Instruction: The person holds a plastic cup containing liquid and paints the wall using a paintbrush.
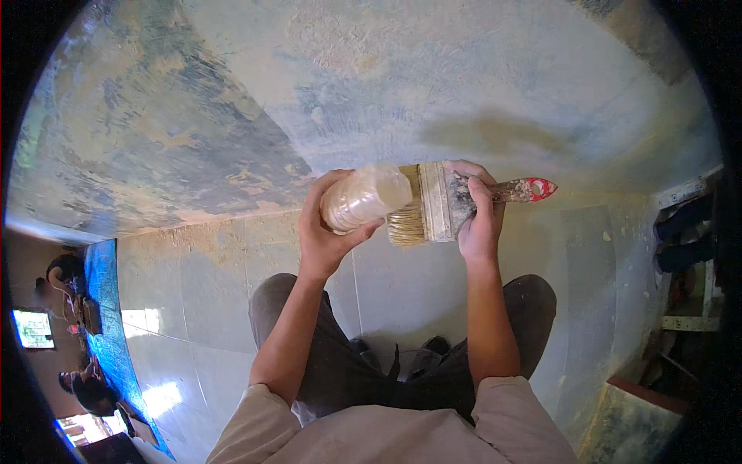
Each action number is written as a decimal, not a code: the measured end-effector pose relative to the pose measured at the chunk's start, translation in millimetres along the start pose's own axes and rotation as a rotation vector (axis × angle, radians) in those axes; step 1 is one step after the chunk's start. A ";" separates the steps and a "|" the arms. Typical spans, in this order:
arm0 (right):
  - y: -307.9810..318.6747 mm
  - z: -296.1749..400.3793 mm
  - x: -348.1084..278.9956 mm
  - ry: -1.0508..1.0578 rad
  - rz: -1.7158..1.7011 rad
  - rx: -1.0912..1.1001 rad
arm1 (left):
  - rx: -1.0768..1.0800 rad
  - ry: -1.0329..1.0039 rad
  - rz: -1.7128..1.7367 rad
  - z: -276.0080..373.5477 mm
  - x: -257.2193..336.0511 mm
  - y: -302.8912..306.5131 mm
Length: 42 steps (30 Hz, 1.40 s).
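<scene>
My left hand (324, 238) grips a translucent plastic container (365, 194), ribbed like a cut bottle, tilted so that its end faces right. My right hand (484, 214) holds a wide paintbrush (437, 203) around its ferrule and handle. The brush has pale bristles, a paint-smeared metal ferrule and a worn handle with a red, holed tip pointing right. Its bristles meet the right end of the container; whether some are inside it, I cannot tell. Both things are held in front of a patchy wall (371, 104) with blue-grey and cream paint.
Pale tiled flooring (406, 284) lies below, with my shoes on it. A blue tarpaulin (107, 307) runs along the left, where two people (93, 385) are beside it. At the right edge, a pale frame (690, 323) holds dark items, near a low block (632, 423).
</scene>
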State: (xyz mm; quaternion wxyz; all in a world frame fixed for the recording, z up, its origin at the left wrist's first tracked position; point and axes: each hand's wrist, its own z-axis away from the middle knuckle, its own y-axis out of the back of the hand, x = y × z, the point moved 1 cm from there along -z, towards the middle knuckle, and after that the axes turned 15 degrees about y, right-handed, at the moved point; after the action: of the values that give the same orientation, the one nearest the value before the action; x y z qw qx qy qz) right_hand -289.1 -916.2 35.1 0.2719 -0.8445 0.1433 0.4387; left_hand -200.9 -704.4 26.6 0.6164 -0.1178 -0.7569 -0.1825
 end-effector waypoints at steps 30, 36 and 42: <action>-242.1 -98.7 -62.1 0.864 0.363 -0.373 | -0.022 0.220 0.328 -7.7 -68.1 -0.5; -220.3 -82.0 -72.5 0.931 0.591 -0.173 | -0.050 0.219 0.344 -9.8 -66.5 -1.8; -234.2 -96.8 -58.2 0.975 0.517 -0.295 | -0.136 0.185 0.316 -12.7 -68.4 -14.4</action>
State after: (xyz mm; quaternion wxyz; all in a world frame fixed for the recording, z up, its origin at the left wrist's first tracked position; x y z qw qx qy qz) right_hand -145.8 -782.6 206.1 -0.0628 -0.9157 0.3914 0.0660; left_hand -180.9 -719.6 -39.9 0.6948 -0.2593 -0.6552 -0.1443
